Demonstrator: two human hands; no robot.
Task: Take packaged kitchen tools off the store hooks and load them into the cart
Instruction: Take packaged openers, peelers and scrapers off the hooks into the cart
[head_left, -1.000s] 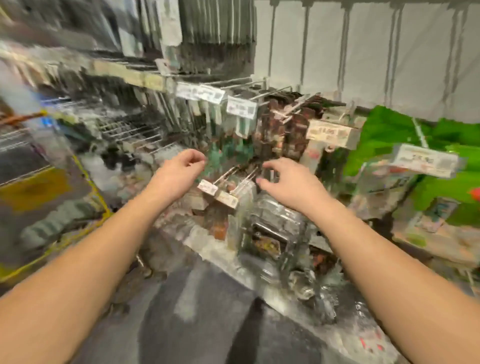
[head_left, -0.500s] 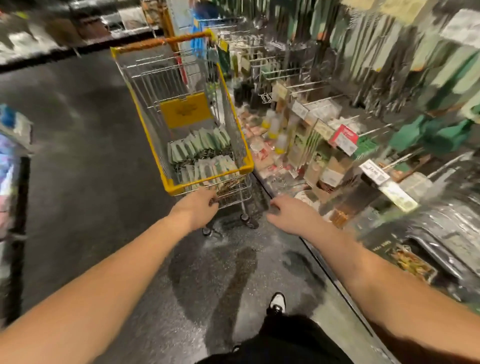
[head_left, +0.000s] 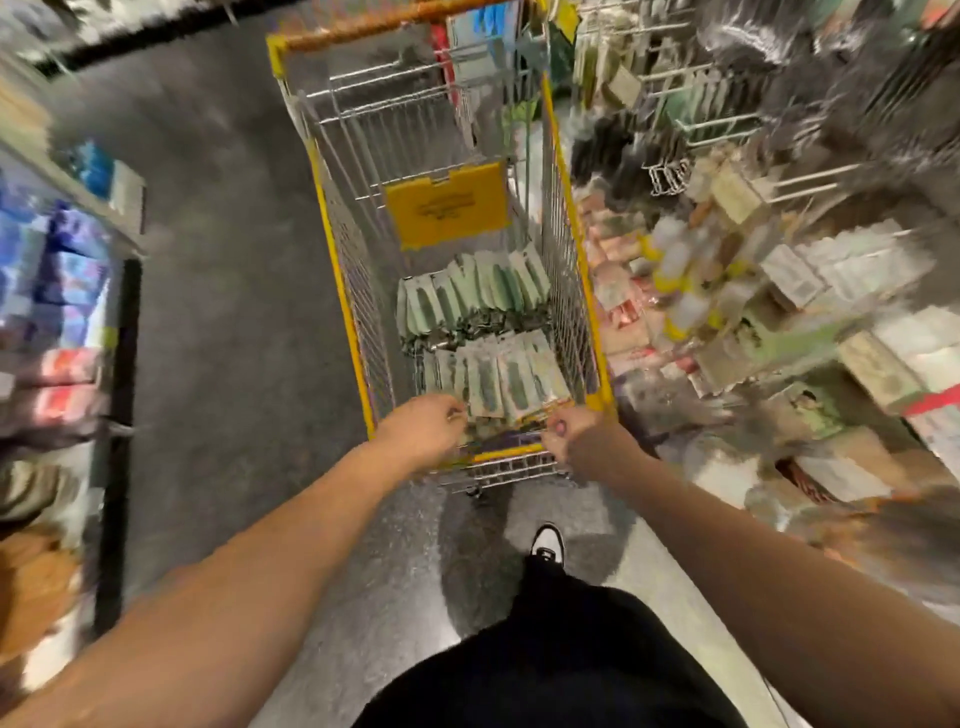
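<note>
Because the cart (head_left: 332, 244) stood beside the hooks (head_left: 810, 171) for short carries, packaged tools (head_left: 483, 332) lay in rows inside, where left hand (head_left: 423, 431) and right hand (head_left: 576, 441) gripped the near packs.

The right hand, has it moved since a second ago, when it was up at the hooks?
Yes. The right hand has left the hooks and come down to the near end of the yellow cart, opposite the left hand.
</note>
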